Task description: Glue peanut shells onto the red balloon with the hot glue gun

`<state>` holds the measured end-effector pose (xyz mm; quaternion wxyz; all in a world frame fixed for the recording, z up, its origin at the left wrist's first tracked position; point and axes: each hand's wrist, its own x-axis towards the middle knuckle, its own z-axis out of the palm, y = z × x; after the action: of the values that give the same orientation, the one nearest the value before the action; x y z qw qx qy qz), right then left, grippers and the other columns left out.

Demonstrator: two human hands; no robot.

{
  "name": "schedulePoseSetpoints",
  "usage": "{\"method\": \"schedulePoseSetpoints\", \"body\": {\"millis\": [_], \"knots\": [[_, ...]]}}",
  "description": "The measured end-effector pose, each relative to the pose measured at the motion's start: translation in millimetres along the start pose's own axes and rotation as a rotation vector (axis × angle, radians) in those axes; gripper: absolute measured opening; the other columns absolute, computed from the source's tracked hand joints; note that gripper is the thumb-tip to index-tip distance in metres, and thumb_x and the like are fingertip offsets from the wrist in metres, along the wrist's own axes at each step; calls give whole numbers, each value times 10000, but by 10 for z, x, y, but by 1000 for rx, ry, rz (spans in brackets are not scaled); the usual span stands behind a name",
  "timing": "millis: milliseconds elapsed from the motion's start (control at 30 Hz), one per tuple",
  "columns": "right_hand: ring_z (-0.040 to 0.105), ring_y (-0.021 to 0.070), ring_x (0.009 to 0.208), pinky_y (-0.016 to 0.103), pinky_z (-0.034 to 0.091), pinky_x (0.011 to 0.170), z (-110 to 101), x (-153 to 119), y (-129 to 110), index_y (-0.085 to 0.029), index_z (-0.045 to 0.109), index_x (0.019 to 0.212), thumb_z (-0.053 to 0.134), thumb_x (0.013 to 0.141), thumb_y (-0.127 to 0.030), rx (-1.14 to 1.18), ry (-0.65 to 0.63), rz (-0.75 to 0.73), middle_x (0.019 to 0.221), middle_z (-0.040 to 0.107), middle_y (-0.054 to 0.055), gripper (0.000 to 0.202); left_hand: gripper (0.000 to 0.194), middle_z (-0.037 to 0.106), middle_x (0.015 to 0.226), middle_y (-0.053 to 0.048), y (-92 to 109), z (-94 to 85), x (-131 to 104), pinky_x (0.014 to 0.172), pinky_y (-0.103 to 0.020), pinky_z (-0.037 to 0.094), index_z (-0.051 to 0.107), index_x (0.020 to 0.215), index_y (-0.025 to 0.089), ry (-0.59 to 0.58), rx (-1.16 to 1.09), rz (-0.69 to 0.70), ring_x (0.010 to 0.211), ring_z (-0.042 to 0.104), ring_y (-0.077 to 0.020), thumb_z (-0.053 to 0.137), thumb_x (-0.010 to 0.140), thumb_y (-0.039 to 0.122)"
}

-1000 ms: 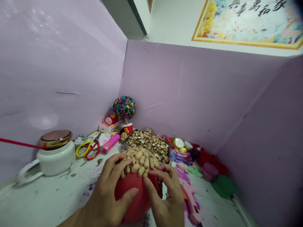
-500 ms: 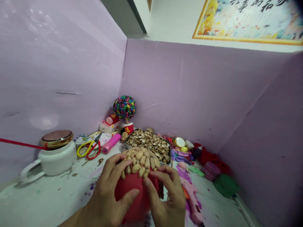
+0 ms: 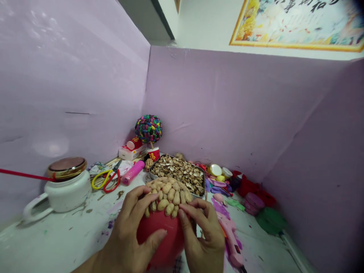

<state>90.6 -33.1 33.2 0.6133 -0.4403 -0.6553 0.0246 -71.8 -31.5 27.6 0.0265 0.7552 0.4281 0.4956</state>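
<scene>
A smooth red ball (image 3: 162, 237), its upper part covered with peanut shells (image 3: 167, 191), is between my two hands. My left hand (image 3: 133, 231) steadies it from the left. Its fingertips rest on the shells and its thumb lies across the bare red front. On the right side, my right hand (image 3: 201, 231) has thumb and index finger pinched together at the lower edge of the shell layer, on the end of a peanut shell (image 3: 174, 211). The ball's underside and back are hidden.
Behind the ball stands a metal tray (image 3: 202, 194) of shell pieces. Scissors (image 3: 112, 182), a pink roll (image 3: 133, 172) and a lidded white mug (image 3: 68, 193) lie left. A pink glue gun (image 3: 231, 239) is right. A multicoloured ball (image 3: 148, 129) on a stick stands at the back.
My right thumb has moved up and closed against the index finger at the shell edge. My left hand stays in place on the ball. The view has shifted slightly.
</scene>
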Motion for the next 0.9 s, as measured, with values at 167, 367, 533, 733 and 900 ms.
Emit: {"method": "schedulePoseSetpoints", "body": {"millis": [167, 367, 533, 733, 900], "knots": [[538, 183, 763, 300, 429, 675, 4, 34, -71, -206, 600, 684, 592, 762, -205, 6, 73, 144, 779, 557, 29, 78, 511, 344, 1277, -113, -6, -45, 10, 935, -454, 410, 394, 1206, 253, -55, 47, 15, 1183, 382, -294, 591, 736, 302], [544, 176, 703, 291, 444, 626, -35, 54, -38, -205, 585, 708, 588, 770, -196, -21, 31, 111, 722, 577, 26, 64, 502, 367, 1264, -111, 24, -44, 17, 926, -478, 411, 409, 1194, 259, -37, 23, 29, 1174, 389, -308, 592, 729, 303], [579, 216, 916, 348, 455, 797, -97, 67, 10, -214, 628, 878, 559, 791, -229, 24, -13, 130, 932, 641, 63, 112, 448, 378, 1262, -112, -46, -70, 78, 959, -476, 381, 424, 1181, 232, -16, 19, -34, 1183, 385, -296, 546, 758, 313], [475, 279, 1157, 468, 357, 962, -33, 53, 155, -224, 549, 1171, 544, 786, -425, 163, -110, 578, 1253, 541, 103, 434, 382, 444, 1216, -80, -247, -115, 223, 960, -468, 385, 445, 1148, 241, -4, 14, -132, 1159, 419, -271, 515, 788, 349], [417, 229, 1234, 400, 346, 1002, 90, 16, 194, -234, 497, 1251, 500, 816, -459, 361, -221, 699, 1328, 490, 57, 489, 393, 443, 1247, -63, -317, -218, 196, 988, -487, 351, 419, 1195, 267, 136, 34, -133, 1188, 400, -280, 479, 811, 323]]}}
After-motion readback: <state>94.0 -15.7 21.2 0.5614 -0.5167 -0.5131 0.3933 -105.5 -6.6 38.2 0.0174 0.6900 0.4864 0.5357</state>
